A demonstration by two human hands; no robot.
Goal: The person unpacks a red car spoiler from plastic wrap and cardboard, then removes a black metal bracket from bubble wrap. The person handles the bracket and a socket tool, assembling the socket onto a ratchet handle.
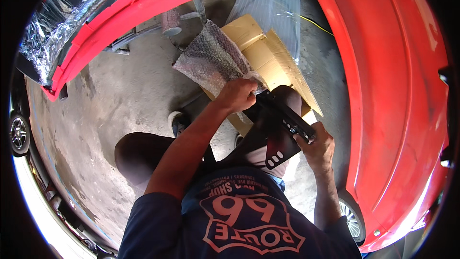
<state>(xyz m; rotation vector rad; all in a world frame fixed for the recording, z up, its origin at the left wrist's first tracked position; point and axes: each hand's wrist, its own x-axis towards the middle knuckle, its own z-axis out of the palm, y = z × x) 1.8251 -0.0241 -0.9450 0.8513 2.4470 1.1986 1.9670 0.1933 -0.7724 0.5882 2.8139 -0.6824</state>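
Note:
My left hand (pixel 237 96) is closed on the edge of a sheet of bubble wrap (pixel 206 57), which spreads away from it to the far left. With my right hand (pixel 317 147) I grip the near end of a long black bracket-like part (pixel 287 116). It lies slanted across my right thigh, its far end close to my left hand and partly lost against the dark trousers. A black plate with three slots (pixel 275 159) hangs by its near end; whether the two are joined is hard to tell. Under the wrap and beyond my knee lies an open cardboard box (pixel 273 57).
A red car panel (pixel 383 91) curves along my right, above a wheel (pixel 352 218). Another red panel (pixel 139 0) arcs across the far left, near a grey stand (pixel 127 41). Clear plastic sheeting (pixel 268 0) and a yellow cord (pixel 316 25) lie on the concrete floor (pixel 100 110).

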